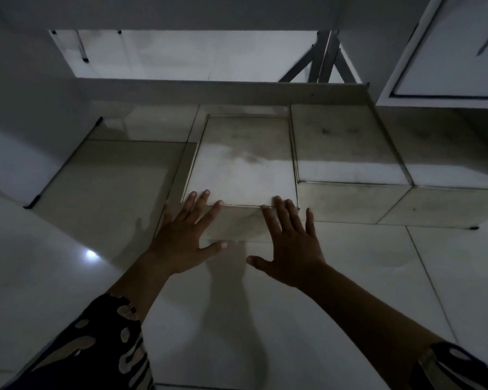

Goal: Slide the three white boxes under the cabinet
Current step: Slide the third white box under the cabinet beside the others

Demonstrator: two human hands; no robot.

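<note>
The middle white box [243, 161] sits on the tiled floor [350, 277] with both hands flat against its near face, set a little nearer to the person than the right white box [347, 144] just beside it, which sits further back under the cabinet's lower edge [223, 87]. The left white box [116, 175] lies on the other side, its near edge closer to the viewer than the other two.

The left hand [181, 235] reaches forward with fingers spread wide, the fingertips [206, 194] reaching over the box's top front edge and the thumb splayed out to the side. The right hand [290, 246] mirrors it, fingers fanned and slightly apart, tips at the same edge, thumb pointing inward toward the other hand. Both forearms stretch out nearly straight from the bottom of the view, and a dark patterned sleeve [107, 342] covers the left upper forearm (a matching cuff shows on the right, cut off at the frame's corner).

The room is dim, so the boxes' surfaces read grey and smudged, and I cannot tell how firmly the palms press on the front face. A cabinet door [448, 52] at the upper right is cut off by the frame. Beyond the cabinet's edge, metal legs [321, 60] stand in a brighter strip of floor.
</note>
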